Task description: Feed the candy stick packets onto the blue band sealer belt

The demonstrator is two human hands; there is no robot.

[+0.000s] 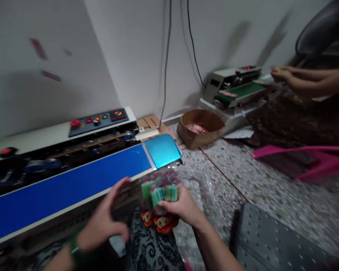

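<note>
- Right hand clamps a clear packet of sweets by its near edge, thumb on top.
- Left hand hovers just left of the packet, fingers spread, gripping nothing.
- Beyond the grip runs the sealer's blue belt, edge close.
- Right of it, bare speckled floor.
- Packet print too blurred to read.

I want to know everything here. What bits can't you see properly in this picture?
Head view only:
- Clear plastic bag of colourful small packets: motion blur hides the contents' details.
- Left hand: blurred, grip unclear.
- Brown cardboard box: contents too small.
- Co-worker's hands: body cut by right edge.
</note>
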